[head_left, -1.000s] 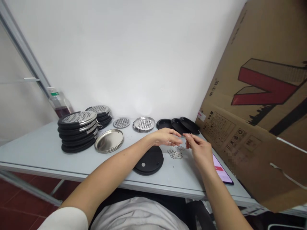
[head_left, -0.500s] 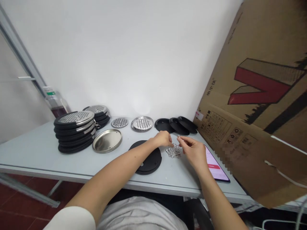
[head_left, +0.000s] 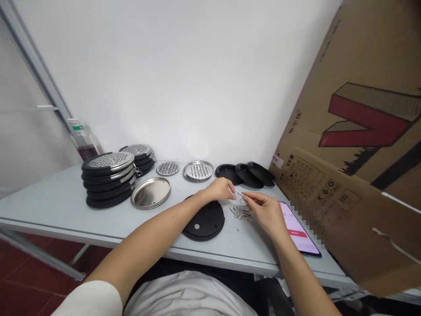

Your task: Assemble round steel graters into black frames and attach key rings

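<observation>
Small metal piece (head_left: 240, 194): pinched at the tips of the right hand (head_left: 266, 211), in the air to the right of the black cover (head_left: 205, 217); exact shape too small to tell.
Right grip: thumb and forefinger closed on that piece.
Left hand (head_left: 219, 189): above the far right edge of the black cover, fingers curled; a thin metal strip (head_left: 231, 190) at the fingertips, seemingly gripped.
Just changed: left fingers curled in, no longer stretched out as a second ago. Meaning, by judgement: both hands now busy with small metal parts, near each other but apart, no joining visible.
Wire ring (head_left: 242, 201): below the right fingertips, right of the black cover; hanging or lying, unclear.
Loose clips (head_left: 241, 213): heaped on the table (head_left: 55, 199), just right of the black cover.
Silver trays (head_left: 151, 193): stacked, left of the black cover.
Grater plate (head_left: 199, 170): on or in a rimmed tray (head_left: 184, 172), behind the black cover.
Black shells (head_left: 229, 174): three, overlapping, behind the black cover and to its right.
Grater stacks (head_left: 112, 182): two, well left of the black cover.
Bottle (head_left: 82, 139): farthest left of the black cover, dark red liquid inside.
Phone (head_left: 301, 235): lit, well right of the black cover.
Cardboard box (head_left: 348, 180): farthest right of the black cover, contents hidden.
</observation>
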Tool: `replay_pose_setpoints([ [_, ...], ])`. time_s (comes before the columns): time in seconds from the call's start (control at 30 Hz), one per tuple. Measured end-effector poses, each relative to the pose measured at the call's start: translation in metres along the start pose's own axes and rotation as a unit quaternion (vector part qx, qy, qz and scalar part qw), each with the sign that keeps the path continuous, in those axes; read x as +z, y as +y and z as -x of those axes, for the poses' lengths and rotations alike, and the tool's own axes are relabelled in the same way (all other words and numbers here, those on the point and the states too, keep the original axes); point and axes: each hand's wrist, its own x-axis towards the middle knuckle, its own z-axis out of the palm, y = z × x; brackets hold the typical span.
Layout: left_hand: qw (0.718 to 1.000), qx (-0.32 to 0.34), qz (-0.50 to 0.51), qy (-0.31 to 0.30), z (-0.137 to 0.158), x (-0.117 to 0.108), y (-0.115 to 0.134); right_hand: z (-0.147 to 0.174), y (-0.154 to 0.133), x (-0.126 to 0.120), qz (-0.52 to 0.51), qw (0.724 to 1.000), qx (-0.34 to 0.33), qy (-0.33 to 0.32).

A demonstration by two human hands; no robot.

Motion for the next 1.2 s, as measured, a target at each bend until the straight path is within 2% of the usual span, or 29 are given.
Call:
replay_pose_setpoints([
  [0.13,0.995,0.047,0.064,0.060,0.060,-0.030,-0.025,0.008,-0.022,0.018,-0.029,0.999,-0.009,-0.045],
  [0.2,0.985,0.067,0.104,0.124,0.093,-0.038,-0.040,0.010,-0.038,0.033,-0.029,0.996,-0.042,-0.072],
  [0.3,0.967,0.098,0.078,0.220,0.130,-0.039,-0.059,0.013,-0.059,0.059,-0.031,0.987,-0.105,-0.114],
  [0.43,0.946,0.142,0.043,0.289,0.148,-0.032,-0.066,0.021,-0.066,0.080,-0.035,0.978,-0.165,-0.124],
  [0.5,0.947,0.141,0.047,0.285,0.148,-0.029,-0.062,0.026,-0.062,0.081,-0.042,0.971,-0.204,-0.121],
  [0.63,0.961,0.105,0.096,0.238,0.147,-0.023,-0.055,0.035,-0.056,0.075,-0.052,0.957,-0.264,-0.109],
  [0.77,0.957,0.074,0.159,0.229,0.147,-0.016,-0.055,0.038,-0.058,0.072,-0.007,0.946,-0.307,-0.102],
  [1.03,0.951,0.098,0.157,0.247,0.144,-0.013,-0.058,0.038,-0.049,0.077,0.060,0.911,-0.401,-0.073],
  [1.2,0.951,0.099,0.179,0.233,0.144,-0.013,-0.057,0.035,-0.043,0.078,0.081,0.900,-0.422,-0.076],
])
